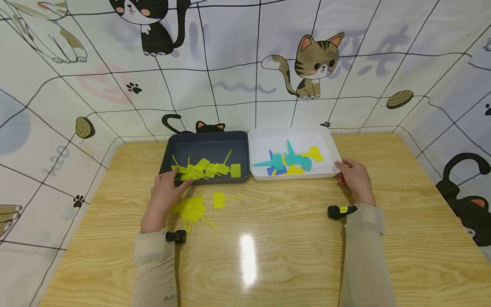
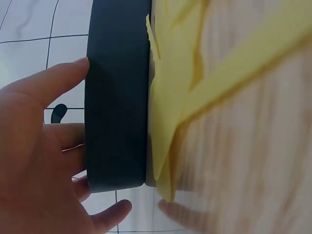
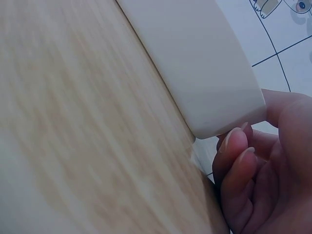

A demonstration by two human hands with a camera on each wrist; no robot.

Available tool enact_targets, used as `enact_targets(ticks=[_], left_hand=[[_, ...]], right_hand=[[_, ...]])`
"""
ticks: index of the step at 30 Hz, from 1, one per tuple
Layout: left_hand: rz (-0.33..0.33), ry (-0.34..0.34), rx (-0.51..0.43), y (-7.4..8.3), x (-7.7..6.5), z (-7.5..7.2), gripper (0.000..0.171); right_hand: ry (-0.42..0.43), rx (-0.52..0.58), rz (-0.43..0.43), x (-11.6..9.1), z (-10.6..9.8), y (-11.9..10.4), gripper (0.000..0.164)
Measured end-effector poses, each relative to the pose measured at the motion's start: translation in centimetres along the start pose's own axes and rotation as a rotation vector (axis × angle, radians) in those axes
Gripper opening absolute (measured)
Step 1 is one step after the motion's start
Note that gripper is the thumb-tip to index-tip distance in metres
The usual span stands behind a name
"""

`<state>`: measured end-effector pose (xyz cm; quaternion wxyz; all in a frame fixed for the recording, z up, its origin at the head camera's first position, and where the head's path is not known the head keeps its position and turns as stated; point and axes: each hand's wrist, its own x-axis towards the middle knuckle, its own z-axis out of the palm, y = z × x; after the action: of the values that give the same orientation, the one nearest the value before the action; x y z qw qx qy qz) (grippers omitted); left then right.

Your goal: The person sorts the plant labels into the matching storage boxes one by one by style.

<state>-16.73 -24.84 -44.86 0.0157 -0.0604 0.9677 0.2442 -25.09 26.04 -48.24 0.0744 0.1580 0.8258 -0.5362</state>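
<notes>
My left hand (image 1: 165, 193) is at the front left corner of a dark grey tray (image 1: 209, 137). In the left wrist view its thumb (image 2: 68, 78) touches the rim, spread apart from the other fingers, which pass partly behind the tray wall. Inside lie several flat yellow tags (image 1: 235, 170) with thin stems. A heap of similar yellow tags (image 1: 189, 209) lies on the table before it, with one single yellow tag (image 1: 219, 199) beside. My right hand (image 1: 356, 179) grips the front right corner of a white tray (image 1: 264, 138), thumb over the rim, fingers curled at the outer side.
The white tray holds teal tags (image 1: 293, 159), blue tags (image 1: 281, 170) and yellow tags (image 1: 316, 153). Both trays stand side by side at the back of the wooden table (image 1: 291, 238), near a cat-printed cloth (image 1: 234, 94). Light glares off the tabletop between my forearms.
</notes>
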Motion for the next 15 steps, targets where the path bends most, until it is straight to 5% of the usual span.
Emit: enact_targets(ticks=[15], left_hand=[[0.004,-0.050,0.096,-0.02,-0.04,0.43,0.075]], right_hand=[[0.001,0.013,-0.011,0.03,0.00,0.06,0.060]])
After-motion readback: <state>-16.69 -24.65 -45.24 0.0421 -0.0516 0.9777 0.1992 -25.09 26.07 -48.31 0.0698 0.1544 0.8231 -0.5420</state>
